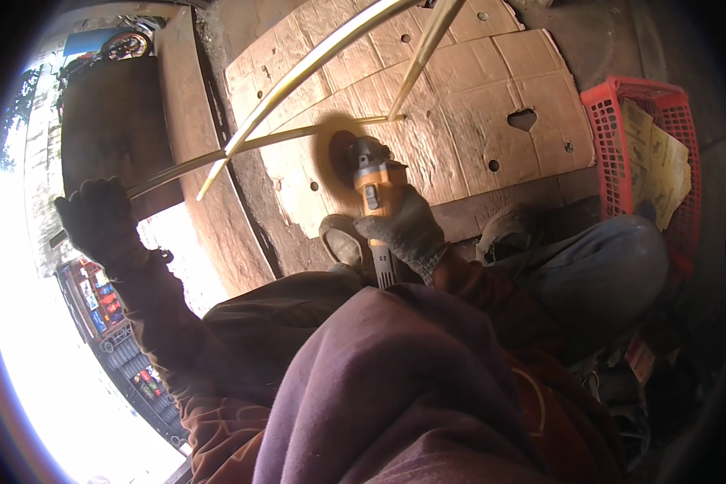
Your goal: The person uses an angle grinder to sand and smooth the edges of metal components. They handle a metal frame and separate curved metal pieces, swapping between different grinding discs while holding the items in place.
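My left hand (101, 222), in a dark work glove, is closed round one end of a long thin metal bar (278, 139). From there the bar runs to the right, over the cardboard. In my gloved right hand (411, 231) is an orange and grey angle grinder (373, 194), gripped by its body. Its round disc (340, 152), smeared by motion, overlaps the bar near the far end; whether they touch I cannot tell. A curved golden metal strip (315, 60) crosses over the bar, and another straight piece (427, 56) slants down to the bar's right end.
Flattened cardboard (476, 105) with holes covers the ground ahead. On the right stands a red plastic crate (615, 153) with yellowish torn card (661, 173) inside. A brown board edge (189, 97) runs along the left, beside bright daylight. My shoes (508, 231) flank the grinder.
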A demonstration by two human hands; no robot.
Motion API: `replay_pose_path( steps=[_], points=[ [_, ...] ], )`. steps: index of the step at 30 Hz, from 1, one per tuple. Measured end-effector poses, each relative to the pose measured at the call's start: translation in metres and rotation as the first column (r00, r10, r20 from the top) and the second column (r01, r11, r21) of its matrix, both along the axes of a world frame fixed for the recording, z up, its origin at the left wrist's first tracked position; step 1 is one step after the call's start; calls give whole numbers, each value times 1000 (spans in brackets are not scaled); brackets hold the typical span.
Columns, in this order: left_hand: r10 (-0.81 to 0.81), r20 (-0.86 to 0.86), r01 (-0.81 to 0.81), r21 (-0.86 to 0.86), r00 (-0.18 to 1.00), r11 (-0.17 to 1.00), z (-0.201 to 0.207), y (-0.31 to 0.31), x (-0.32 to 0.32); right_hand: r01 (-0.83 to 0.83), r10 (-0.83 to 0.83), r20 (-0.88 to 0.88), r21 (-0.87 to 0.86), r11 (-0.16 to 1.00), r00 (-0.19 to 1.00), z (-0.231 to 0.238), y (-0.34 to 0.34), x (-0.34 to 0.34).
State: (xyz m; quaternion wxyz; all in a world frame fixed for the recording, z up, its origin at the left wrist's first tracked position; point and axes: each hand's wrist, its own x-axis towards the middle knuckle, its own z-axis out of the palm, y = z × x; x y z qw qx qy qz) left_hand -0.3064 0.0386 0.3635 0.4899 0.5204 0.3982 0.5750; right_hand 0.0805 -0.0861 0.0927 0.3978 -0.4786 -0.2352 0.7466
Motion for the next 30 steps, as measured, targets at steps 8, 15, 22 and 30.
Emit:
replay_pose_path(
  steps=[8, 15, 22, 30],
  points=[
    [-7, 27, 8, -32, 1000, 999, -5, 5, -15, -39, 29, -90, -112, 993, 996, -6, -3, 2],
    [-100, 355, 123, -42, 929, 991, -4, 4, -34, -95, 94, -60, -26, 995, 994, 24, -1, 6],
    [157, -648, -36, 196, 745, 980, -2, 0, -11, -51, 48, -42, -61, 997, 998, -11, -1, 6],
    [171, -678, -10, 234, 715, 972, 2, 0, 0, 43, -56, -102, -122, 992, 993, -19, 2, 11]
  ],
)
